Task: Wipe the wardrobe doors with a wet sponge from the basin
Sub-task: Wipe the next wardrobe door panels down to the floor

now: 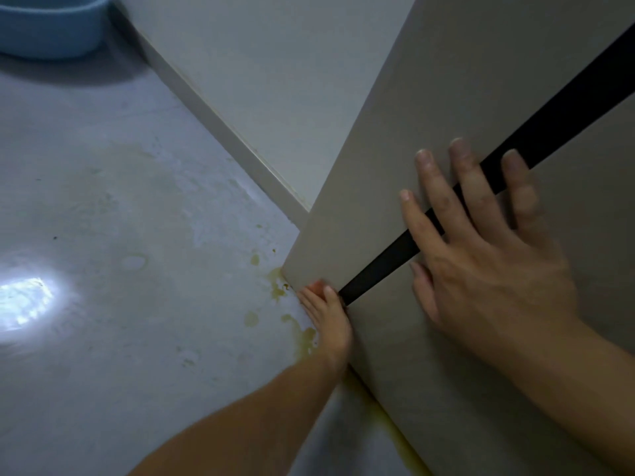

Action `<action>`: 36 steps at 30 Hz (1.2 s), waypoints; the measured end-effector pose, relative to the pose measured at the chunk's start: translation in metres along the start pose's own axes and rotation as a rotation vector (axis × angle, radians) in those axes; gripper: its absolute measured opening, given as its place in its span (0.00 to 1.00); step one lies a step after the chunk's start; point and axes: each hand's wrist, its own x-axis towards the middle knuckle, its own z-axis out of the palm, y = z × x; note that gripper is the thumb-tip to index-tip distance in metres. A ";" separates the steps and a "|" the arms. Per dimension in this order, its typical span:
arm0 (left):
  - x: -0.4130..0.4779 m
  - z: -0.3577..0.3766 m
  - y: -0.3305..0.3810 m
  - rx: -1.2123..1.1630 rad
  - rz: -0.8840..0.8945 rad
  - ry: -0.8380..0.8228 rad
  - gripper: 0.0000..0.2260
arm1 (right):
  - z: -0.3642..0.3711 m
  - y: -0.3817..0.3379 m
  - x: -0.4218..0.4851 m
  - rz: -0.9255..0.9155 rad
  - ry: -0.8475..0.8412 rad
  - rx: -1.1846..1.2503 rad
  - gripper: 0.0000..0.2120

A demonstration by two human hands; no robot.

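A blue basin is sitting in the upper left of the frame on the grey floor, cut off by the top edge; what it is holding cannot be seen. Lower left, a bright patch of light is glaring off the floor. Toward the middle, yellowish stains are spotting the floor just beside the door's lower corner and trailing down along its bottom edge.

From the bottom centre, a bare forearm is reaching up to the left hand, which is pressing against the bottom edge of the door at its lower corner. Its fingers are curling at that edge, with something reddish showing at the fingertips; whether this is the sponge cannot be told, and the grip is unclear too.

Behind, in the upper middle, a pale wardrobe panel is standing with its plinth meeting the floor.

The door is filling the right half of the frame, with a black strip running diagonally across it from upper right down to the lower corner.

At the right, the right hand is lying flat and open on the door, fingers spread, crossing the strip and gripping nothing.
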 end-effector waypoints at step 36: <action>-0.067 0.037 -0.013 -0.008 -0.185 -0.001 0.28 | 0.002 0.008 -0.045 -0.087 -0.041 -0.043 0.32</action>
